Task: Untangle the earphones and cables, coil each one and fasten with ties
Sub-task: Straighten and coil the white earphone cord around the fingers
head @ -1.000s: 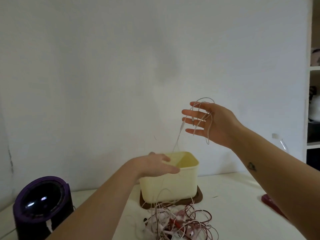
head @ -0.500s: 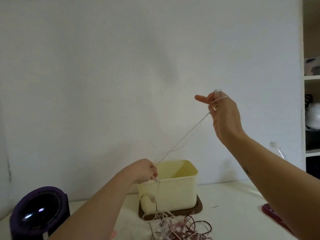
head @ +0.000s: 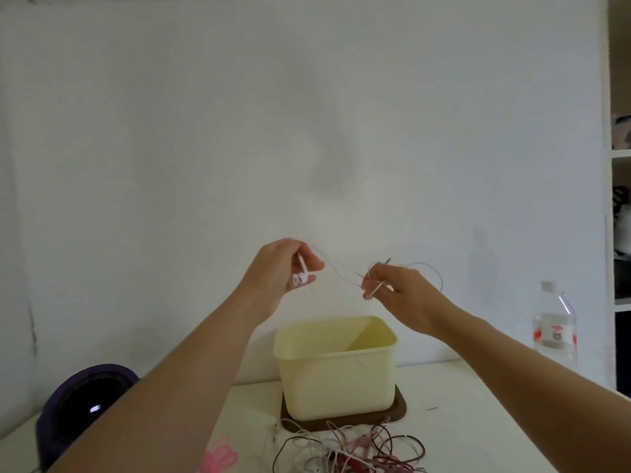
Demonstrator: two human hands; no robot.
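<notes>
Across the white table (head: 478,421), a pale yellow tub (head: 336,370) is sitting on a brown tray (head: 400,408), probably waiting to take finished coils. Just in front of it, the tangle of cables (head: 351,448) is lying unsorted in white, red and dark loops. Above the tub, both hands are holding one white earphone cord (head: 341,272) clear of that heap, so it is hanging free for coiling. The left hand (head: 276,271) is curling its fingers round the earbuds (head: 302,274), anchoring that end. The right hand (head: 396,288) is pinching the cord between thumb and fingers, with thin loops arching behind it, seemingly the start of a coil. The plug (head: 387,260) is poking up just above its knuckles.
</notes>
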